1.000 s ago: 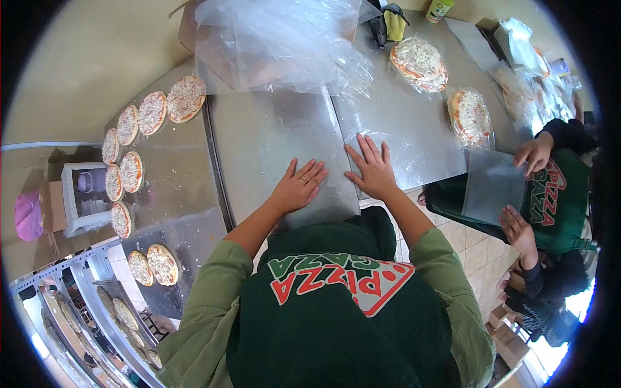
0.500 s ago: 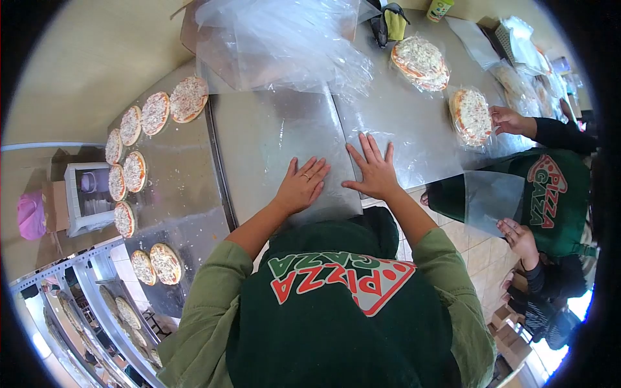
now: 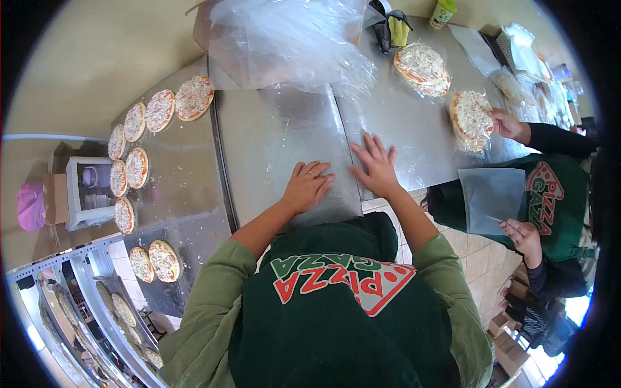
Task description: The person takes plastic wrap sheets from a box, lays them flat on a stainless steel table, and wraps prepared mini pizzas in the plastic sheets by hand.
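Observation:
My left hand point(image 3: 309, 187) rests palm down on the metal table point(image 3: 278, 129), fingers stretched out, a ring on one of them. Beside it, my right hand point(image 3: 378, 169) lies flat with its fingers spread, near the seam between two table sections. Neither hand holds anything. Beyond them a heap of clear plastic bags point(image 3: 284, 39) lies at the back of the table. Several unwrapped pizzas topped with cheese, one of them a larger pizza point(image 3: 194, 98), lie in rows on the surface to my left.
At right, a co-worker's hand point(image 3: 508, 123) touches a stack of bagged pizzas point(image 3: 471, 116); their other hand point(image 3: 522, 238) holds a clear bag point(image 3: 491, 197). Another bagged stack point(image 3: 422, 68) sits behind. A metal rack point(image 3: 84, 271) with pizzas stands lower left.
My hands stay flat, shifting only slightly on the table. The co-worker's upper hand has moved onto the edge of the bagged pizza stack, and their clear bag now hangs more spread out.

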`<state>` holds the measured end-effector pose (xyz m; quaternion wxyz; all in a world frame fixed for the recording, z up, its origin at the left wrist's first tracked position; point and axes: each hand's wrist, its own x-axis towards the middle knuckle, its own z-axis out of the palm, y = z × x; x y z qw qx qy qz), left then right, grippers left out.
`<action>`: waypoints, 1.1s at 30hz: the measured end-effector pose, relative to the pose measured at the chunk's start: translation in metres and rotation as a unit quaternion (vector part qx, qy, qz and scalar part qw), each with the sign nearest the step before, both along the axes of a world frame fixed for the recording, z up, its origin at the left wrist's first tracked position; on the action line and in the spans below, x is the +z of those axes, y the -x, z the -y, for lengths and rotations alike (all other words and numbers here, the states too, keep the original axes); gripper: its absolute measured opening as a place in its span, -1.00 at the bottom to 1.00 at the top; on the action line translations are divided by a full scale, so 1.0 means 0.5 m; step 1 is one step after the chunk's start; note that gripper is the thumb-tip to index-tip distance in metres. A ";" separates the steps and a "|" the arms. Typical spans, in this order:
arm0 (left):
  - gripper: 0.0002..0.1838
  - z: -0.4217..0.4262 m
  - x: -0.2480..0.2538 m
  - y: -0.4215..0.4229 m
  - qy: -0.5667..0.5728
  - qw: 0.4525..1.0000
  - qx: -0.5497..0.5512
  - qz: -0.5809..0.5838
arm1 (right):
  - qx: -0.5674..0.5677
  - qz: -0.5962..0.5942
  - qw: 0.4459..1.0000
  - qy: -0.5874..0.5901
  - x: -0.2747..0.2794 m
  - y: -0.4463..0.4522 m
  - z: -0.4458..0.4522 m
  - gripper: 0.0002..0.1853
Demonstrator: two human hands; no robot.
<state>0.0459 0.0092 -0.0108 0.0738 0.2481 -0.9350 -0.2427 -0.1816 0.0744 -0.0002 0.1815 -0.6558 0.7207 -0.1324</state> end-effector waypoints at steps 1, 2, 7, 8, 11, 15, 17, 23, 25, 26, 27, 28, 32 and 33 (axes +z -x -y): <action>-0.62 0.004 -0.007 0.005 -0.028 1.000 0.007 -0.008 | 0.025 -0.038 0.999 0.023 0.004 -0.005 0.005 -0.40; -0.63 0.006 -0.013 0.009 -0.056 0.998 0.014 -0.017 | 0.051 -0.076 0.995 0.048 0.008 -0.014 0.011 -0.45; -0.55 -0.007 -0.027 0.001 0.048 0.999 -0.006 -0.013 | 0.095 -0.120 0.986 0.059 -0.024 -0.038 0.029 -0.50; -0.52 -0.016 -0.026 -0.004 0.074 0.997 -0.010 -0.006 | 0.081 -0.125 0.988 0.047 -0.029 -0.033 0.029 -0.49; -0.44 -0.048 -0.013 -0.033 0.121 0.992 -0.043 -0.004 | 0.066 -0.137 0.988 0.022 -0.035 -0.029 0.032 -0.47; -0.46 -0.074 -0.028 -0.063 0.101 0.993 -0.058 -0.033 | 0.067 -0.132 0.989 -0.008 -0.017 -0.028 0.030 -0.47; -0.53 -0.073 -0.064 -0.070 0.132 0.987 -0.071 -0.064 | 0.073 -0.119 0.989 -0.036 -0.010 -0.032 0.039 -0.46; -0.79 0.018 0.047 -0.194 -0.078 0.976 0.132 -0.154 | 0.064 -0.058 0.995 -0.045 0.025 -0.048 0.044 -0.26; -0.79 0.108 0.062 -0.291 -0.055 0.868 0.448 -0.206 | 0.028 -0.076 0.996 -0.035 0.029 -0.058 0.042 -0.22; -0.73 0.158 0.052 -0.362 -0.045 0.746 0.572 -0.339 | 0.023 -0.080 0.996 -0.032 0.029 -0.060 0.041 -0.23; -0.69 0.224 0.023 -0.458 -0.049 0.598 0.650 -0.466 | 0.015 -0.086 0.996 -0.029 0.030 -0.061 0.043 -0.24; -0.68 0.264 0.009 -0.563 -0.105 0.482 0.685 -0.535 | 0.005 -0.091 0.996 -0.026 0.030 -0.061 0.046 -0.26; -0.39 0.366 -0.023 -0.863 -0.184 0.150 0.682 -0.692 | -0.037 -0.079 0.996 -0.007 0.021 -0.045 0.031 -0.36; -0.26 0.383 -0.012 -0.899 -0.210 0.100 0.684 -0.692 | -0.043 -0.086 0.995 -0.012 0.016 -0.036 0.025 -0.38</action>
